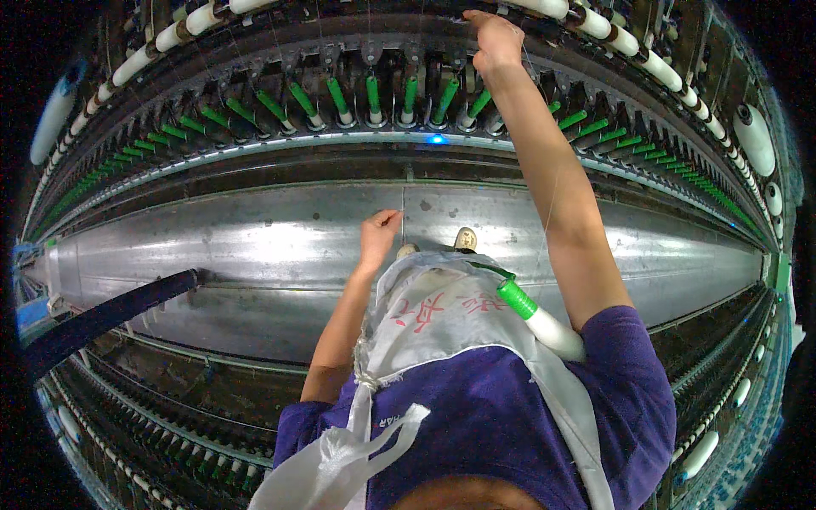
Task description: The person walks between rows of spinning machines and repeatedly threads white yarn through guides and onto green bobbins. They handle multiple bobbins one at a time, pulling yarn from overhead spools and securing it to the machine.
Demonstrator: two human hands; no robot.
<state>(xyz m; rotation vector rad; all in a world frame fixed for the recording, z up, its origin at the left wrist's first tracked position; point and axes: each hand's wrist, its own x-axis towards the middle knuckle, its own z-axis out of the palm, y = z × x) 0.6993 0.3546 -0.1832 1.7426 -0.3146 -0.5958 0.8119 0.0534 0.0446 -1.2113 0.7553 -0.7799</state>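
Broadly, the spinning frame (255,246) fills the view, its steel panel running from the left edge to the right edge. Along its upper rail stands a row of green spindles (374,98), too many toward the bent ends to count; about a dozen read clearly mid-frame. One green-tipped bobbin wound white (535,316) pokes from the apron pocket (442,314): light, stiff, best gripped on its bare green end. A single thin yarn (551,200) hangs beside the right forearm; it looks weak, slippery and easily snapped, so it wants a light fingertip pinch. The right hand (495,41) reaches to the top rail, fingers closed as if pinching that yarn. The left hand (379,231) is curled shut before the panel; what it holds, I cannot tell
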